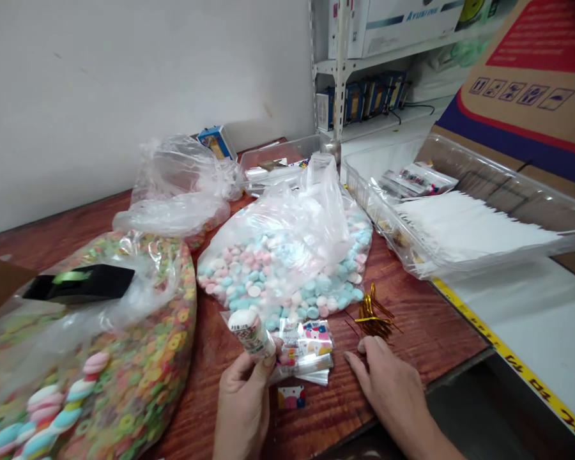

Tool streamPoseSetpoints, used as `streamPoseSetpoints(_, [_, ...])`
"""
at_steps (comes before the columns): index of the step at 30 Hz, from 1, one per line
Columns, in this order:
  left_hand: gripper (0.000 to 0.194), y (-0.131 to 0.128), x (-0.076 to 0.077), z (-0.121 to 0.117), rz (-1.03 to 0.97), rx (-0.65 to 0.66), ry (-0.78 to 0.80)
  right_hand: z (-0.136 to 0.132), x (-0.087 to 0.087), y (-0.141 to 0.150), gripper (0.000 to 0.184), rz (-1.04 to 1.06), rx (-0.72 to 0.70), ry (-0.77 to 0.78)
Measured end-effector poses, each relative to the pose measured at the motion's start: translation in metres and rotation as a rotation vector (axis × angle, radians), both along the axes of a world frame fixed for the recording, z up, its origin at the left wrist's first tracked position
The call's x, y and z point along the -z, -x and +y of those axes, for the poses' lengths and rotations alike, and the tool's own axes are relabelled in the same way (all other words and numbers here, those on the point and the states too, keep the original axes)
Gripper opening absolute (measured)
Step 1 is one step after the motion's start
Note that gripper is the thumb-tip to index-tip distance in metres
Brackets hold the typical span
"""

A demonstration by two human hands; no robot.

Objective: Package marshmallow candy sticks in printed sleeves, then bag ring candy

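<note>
Far left of the left hand, a big clear bag of ring cereal (138,358) in mixed colours, twisted pastel marshmallows (52,409) at its near edge, black tape dispenser (79,284) lying on top of the bag. Ahead of the left hand, a crumpled plastic bag (177,191) near the wall. Left hand (242,409) is closed around a small clear packet (250,332) with a white sweet and printed label, packet tilted, fingers wrapped round its lower part. Just ahead of that hand, a bag of pink, blue and white round candies (280,268), top bunched up. Right beside the hand on the worktop (426,338), a small pile of clear printed packets (304,348), with a loose printed card (291,397) nearer the person. Gold twist ties (372,319) lie just ahead of the right hand. Right hand (393,390) is open and empty, fingertips (364,345) on the worktop. Ahead and right of it, a clear plastic tray (460,223) holding a white paper stack (469,223).
</note>
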State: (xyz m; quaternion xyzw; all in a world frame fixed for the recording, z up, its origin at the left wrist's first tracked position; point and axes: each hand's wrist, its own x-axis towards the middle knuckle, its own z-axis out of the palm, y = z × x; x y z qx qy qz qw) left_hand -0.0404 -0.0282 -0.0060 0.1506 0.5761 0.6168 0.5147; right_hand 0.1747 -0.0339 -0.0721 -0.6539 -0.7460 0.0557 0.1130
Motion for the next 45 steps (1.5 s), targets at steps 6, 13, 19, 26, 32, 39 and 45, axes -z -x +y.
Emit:
streamPoseSetpoints(6, [0.026,-0.003,0.002,-0.002,-0.107,0.081,-0.001,0.005,0.004,-0.002,0.028,-0.035,-0.029,-0.070])
streamPoseSetpoints(13, [0.025,-0.034,-0.023,-0.004,-0.287,0.457,0.163,0.003,-0.032,0.006,0.021,0.067,-0.193,-0.330])
streamPoseSetpoints(19, [0.019,-0.042,-0.027,0.002,-0.254,0.391,0.071,0.001,-0.044,0.016,0.016,0.265,-0.489,-0.390])
streamPoseSetpoints(26, [0.018,-0.036,-0.024,0.002,-0.309,0.370,0.024,0.008,-0.061,0.023,0.024,1.218,-0.218,0.552])
streamPoseSetpoints(32, [0.022,-0.028,-0.018,0.005,0.002,0.368,0.036,0.007,-0.059,0.023,0.033,1.396,-0.077,0.675])
streamPoseSetpoints(39, [0.022,-0.023,-0.013,0.013,1.110,0.436,-0.150,0.008,-0.065,0.043,0.024,1.242,-0.205,0.266])
streamPoseSetpoints(45, [0.021,-0.028,-0.005,0.007,1.371,0.438,-0.182,0.024,-0.047,0.072,0.038,1.530,-0.037,0.583])
